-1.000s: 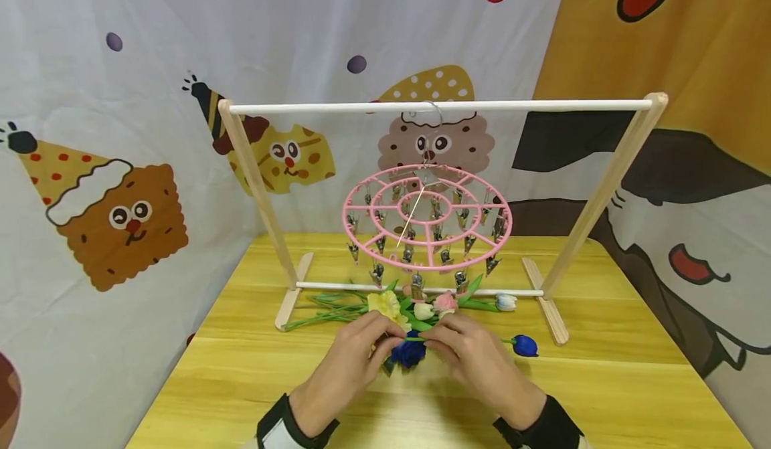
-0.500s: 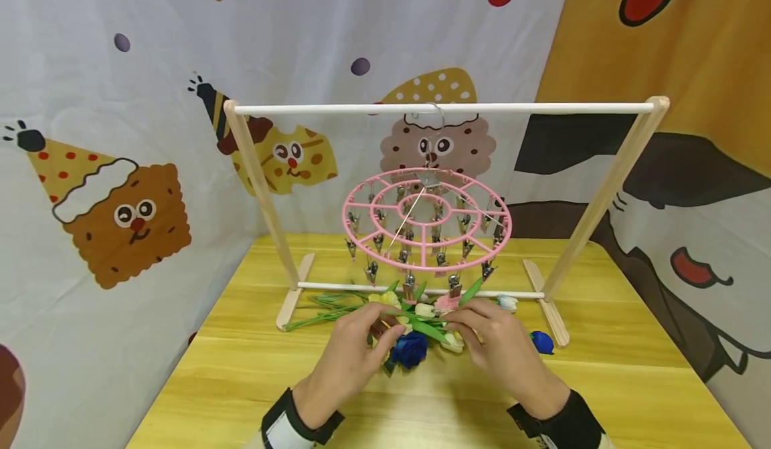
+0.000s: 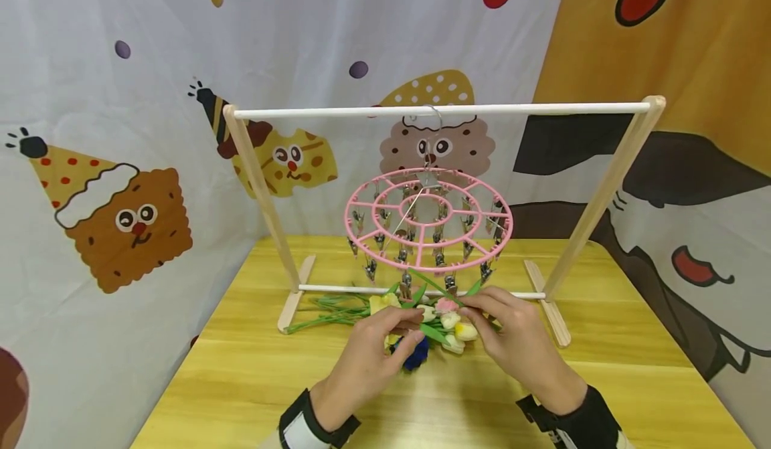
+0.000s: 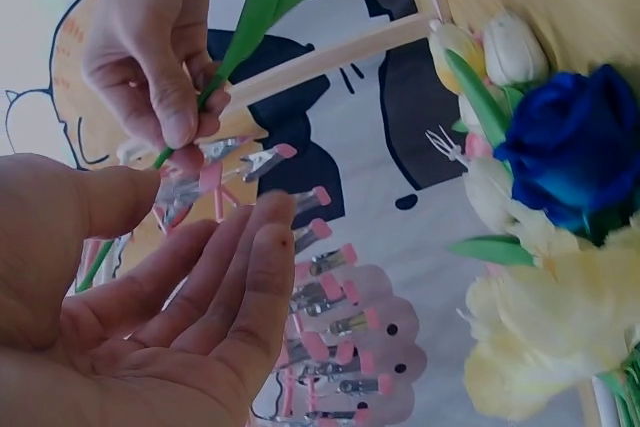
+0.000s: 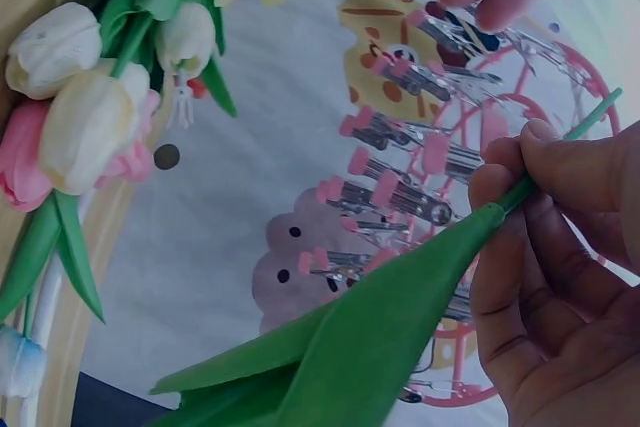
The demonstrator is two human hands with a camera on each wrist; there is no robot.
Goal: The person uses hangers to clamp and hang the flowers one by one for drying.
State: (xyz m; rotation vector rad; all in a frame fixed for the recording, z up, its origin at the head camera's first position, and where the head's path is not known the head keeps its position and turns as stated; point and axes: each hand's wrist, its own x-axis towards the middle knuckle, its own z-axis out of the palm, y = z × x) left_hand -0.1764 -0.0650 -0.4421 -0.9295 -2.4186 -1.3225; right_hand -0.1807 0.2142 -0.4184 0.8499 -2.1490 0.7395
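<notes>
My right hand point(image 3: 512, 328) pinches the green stem point(image 3: 435, 286) of an artificial tulip between thumb and fingers. Its long leaves point(image 5: 370, 337) spread from below the pinch in the right wrist view; the blue bloom is hidden. The bare stem end points up and left, toward a pink round clip hanger point(image 3: 421, 270). My left hand point(image 3: 379, 345) is held open beside that end, fingers spread and relaxed, gripping nothing. Under the hands lie more artificial flowers: a blue rose point(image 4: 580, 147), a pale yellow bloom point(image 4: 530, 327) and white tulips point(image 3: 466, 332).
The hanger hooks on the white top bar point(image 3: 337, 112) of a wooden rack point(image 3: 608, 188). Several metal clips point(image 4: 330, 260) with pink tips dangle from it. Loose green stems point(image 3: 328, 316) lie leftward on the wooden table point(image 3: 632, 382). A patterned curtain point(image 3: 199, 34) stands behind.
The left hand has let go of the stem. The right hand has moved right and tilted the tulip's stem end upward toward the hanger. The blue bloom has gone out of sight.
</notes>
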